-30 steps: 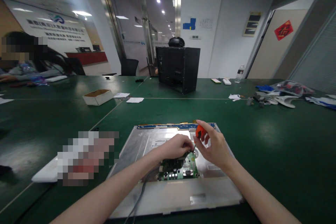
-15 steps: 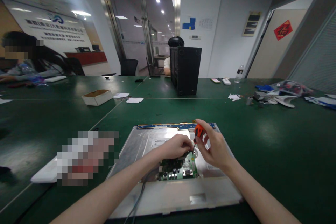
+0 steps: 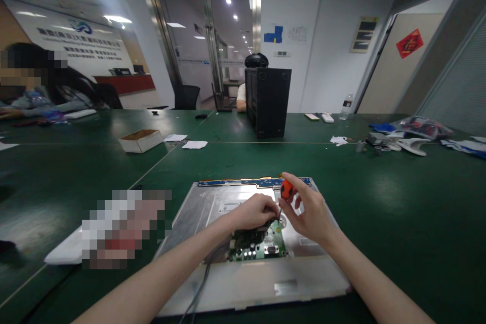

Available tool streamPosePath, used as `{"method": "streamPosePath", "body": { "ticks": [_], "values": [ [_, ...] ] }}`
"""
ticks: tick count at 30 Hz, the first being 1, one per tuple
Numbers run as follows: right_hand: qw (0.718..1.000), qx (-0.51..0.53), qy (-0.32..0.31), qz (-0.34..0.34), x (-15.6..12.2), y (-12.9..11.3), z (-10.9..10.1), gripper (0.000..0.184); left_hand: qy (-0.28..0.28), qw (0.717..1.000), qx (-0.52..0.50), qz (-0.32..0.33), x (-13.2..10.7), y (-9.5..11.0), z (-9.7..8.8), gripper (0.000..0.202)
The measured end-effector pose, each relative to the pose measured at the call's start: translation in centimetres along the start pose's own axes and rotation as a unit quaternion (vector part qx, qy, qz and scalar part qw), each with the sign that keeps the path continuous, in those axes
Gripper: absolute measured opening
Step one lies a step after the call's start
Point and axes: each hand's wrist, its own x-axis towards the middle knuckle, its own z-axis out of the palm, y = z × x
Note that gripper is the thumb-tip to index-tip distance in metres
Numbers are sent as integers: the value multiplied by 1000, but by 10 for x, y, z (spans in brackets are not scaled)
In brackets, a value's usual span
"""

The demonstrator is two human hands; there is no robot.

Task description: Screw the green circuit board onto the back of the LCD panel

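Where the smooth metal panel (image 3: 193,212) bears the circuit board (image 3: 274,238), I note right hand (image 3: 309,212) pinching bulbous screwdriver (image 3: 286,190), shaft below; left hand (image 3: 261,210): hold indeterminable.

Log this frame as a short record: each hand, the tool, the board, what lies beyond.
right hand: holds the screwdriver by its orange-and-black handle
left hand: over the board, beside the screwdriver's shaft; grip hidden
screwdriver: tip down; contact unclear
board: green, on the metal panel
beyond: black case, white box and bottle on the green table
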Motion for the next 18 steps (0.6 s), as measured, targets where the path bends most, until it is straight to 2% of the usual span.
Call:
{"method": "streamPosePath", "body": {
  "ticks": [3, 12, 18],
  "values": [
    [1000, 12, -7, 8, 0, -1, 0, 56, -7, 1000, 2, 3, 0, 1, 0, 22],
    [1000, -11, 16, 8, -1, 3, 3, 47, -5, 1000, -2, 0, 1, -3, 1, 25],
    [1000, -3, -3, 8, 0, 1, 0, 53, -6, 1000, -2, 6, 1, 0, 0, 22]
  ]
}}
